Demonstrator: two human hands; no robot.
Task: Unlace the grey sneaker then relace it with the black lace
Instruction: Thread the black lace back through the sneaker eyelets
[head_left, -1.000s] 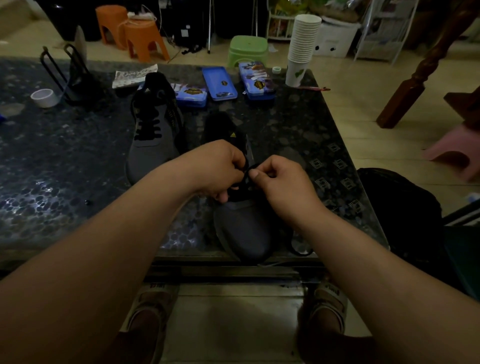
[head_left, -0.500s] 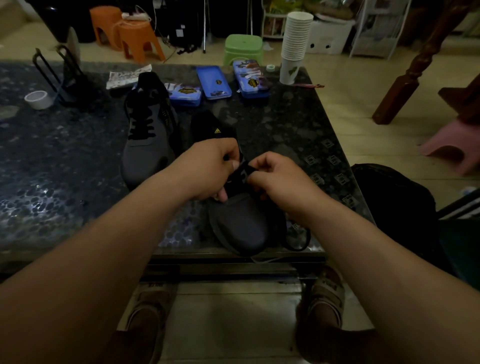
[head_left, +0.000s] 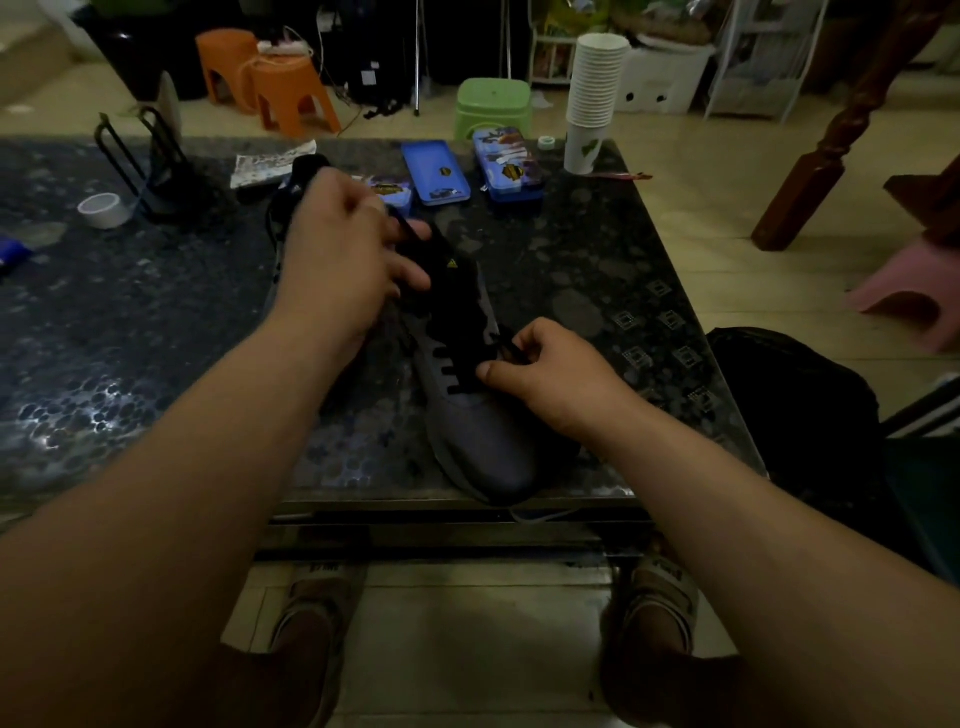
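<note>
A grey sneaker (head_left: 480, 441) with a black tongue lies on the dark speckled table (head_left: 130, 322), its toe at the near edge. The black lace (head_left: 452, 376) crosses its lower eyelets. My left hand (head_left: 343, 260) is raised over the heel end and pinches one lace end, pulled up and away to the left. At the sneaker's right side my right hand (head_left: 550, 371) pinches the other part of the lace by the eyelets. My left hand mostly hides a second grey sneaker (head_left: 291, 208) behind it.
At the table's far edge lie blue tins (head_left: 435, 174), a stack of paper cups (head_left: 595, 98), a paper scrap (head_left: 270, 166), a tape roll (head_left: 101, 210) and a black wire stand (head_left: 150, 171). Stools stand on the floor beyond. A black bag (head_left: 795, 395) sits at right.
My left hand has lifted away from the eyelets, up and to the left, drawing the lace end out. My right hand stays at the sneaker's right side. The camera has tilted.
</note>
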